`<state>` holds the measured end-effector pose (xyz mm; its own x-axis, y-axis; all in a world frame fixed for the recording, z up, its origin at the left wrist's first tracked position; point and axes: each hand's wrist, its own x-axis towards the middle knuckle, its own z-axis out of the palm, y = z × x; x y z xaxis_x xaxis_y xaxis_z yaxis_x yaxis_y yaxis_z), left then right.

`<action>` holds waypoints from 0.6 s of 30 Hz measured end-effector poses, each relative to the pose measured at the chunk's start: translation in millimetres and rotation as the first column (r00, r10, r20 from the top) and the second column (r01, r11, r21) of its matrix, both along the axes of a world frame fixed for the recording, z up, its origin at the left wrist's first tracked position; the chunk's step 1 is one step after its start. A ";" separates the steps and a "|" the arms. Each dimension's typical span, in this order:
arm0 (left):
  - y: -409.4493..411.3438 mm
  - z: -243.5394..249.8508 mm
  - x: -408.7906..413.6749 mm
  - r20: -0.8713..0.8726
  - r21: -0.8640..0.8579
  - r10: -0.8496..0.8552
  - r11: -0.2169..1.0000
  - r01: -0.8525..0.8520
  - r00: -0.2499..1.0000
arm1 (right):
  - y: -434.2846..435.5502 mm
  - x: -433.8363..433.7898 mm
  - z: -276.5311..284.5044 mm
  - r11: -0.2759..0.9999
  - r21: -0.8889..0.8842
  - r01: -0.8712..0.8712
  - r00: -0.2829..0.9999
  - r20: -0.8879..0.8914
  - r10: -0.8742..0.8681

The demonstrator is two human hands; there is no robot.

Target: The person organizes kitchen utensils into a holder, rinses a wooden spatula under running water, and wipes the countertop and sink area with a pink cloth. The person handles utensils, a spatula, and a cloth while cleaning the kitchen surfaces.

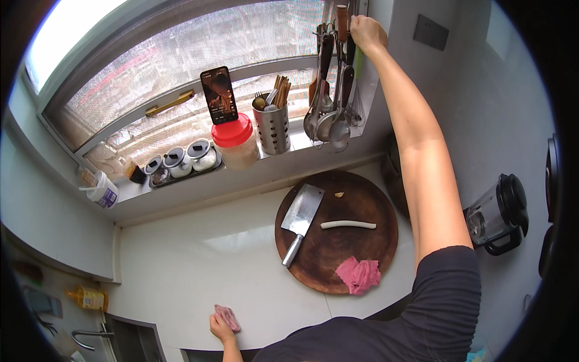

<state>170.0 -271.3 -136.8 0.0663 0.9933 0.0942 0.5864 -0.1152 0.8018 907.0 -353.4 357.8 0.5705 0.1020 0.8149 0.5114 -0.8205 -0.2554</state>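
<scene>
My right hand is raised at the upper right, touching the rack of hanging kitchen utensils by the window; its fingertips are partly hidden, so its grip is unclear. Low on the white countertop, my left hand holds a crumpled pink cloth. A round wooden cutting board carries a cleaver at its left, a small garlic-like piece, a long white stalk or root and a second pink cloth at its lower edge.
On the windowsill stand lidded seasoning jars, a red-lidded container with a phone upright against the window, and a metal cutlery holder. A blender is at the right; a sink and faucet are lower left.
</scene>
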 end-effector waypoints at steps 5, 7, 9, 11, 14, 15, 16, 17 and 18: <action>-2.1 4.2 0.8 0.011 -0.028 -0.001 1.000 0.001 1.000 | -18.1 3.9 -19.2 0.910 0.245 -0.335 0.917 0.307 0.255; -2.7 1.2 -0.2 -0.002 -0.029 -0.002 1.000 0.002 1.000 | -8.3 -12.7 -38.2 0.881 0.222 -0.417 0.908 0.136 0.395; -1.8 -2.5 -2.0 -0.015 -0.024 0.002 1.000 -0.002 1.000 | 1.7 -23.2 -54.0 0.920 0.213 -0.329 0.919 0.295 0.260; -1.3 -5.0 -4.9 -0.007 0.006 -0.015 1.000 0.015 1.000 | -2.3 -32.0 -60.6 0.925 0.215 -0.313 0.939 0.219 0.267; 0.3 -10.7 -4.5 0.016 0.001 -0.015 1.000 0.015 1.000 | -6.6 -31.3 -64.5 0.911 0.207 -0.358 0.932 0.139 0.335; 1.2 -12.0 -4.9 0.022 -0.009 -0.010 1.000 0.011 1.000 | -7.1 -30.8 -68.3 0.901 0.204 -0.383 0.923 0.115 0.366; 2.0 -13.3 -4.9 0.027 -0.005 -0.007 1.000 0.007 1.000 | -7.2 -30.8 -73.3 0.904 0.202 -0.377 0.926 0.088 0.367; 2.8 -14.5 -4.8 0.033 -0.002 -0.004 1.000 0.004 0.999 | -7.1 -31.0 -78.6 0.898 0.207 -0.389 0.920 0.143 0.365; 1.0 -12.5 -4.3 0.033 -0.003 0.001 1.000 -0.001 0.999 | -5.2 -35.9 -85.6 0.892 0.209 -0.401 0.911 0.193 0.364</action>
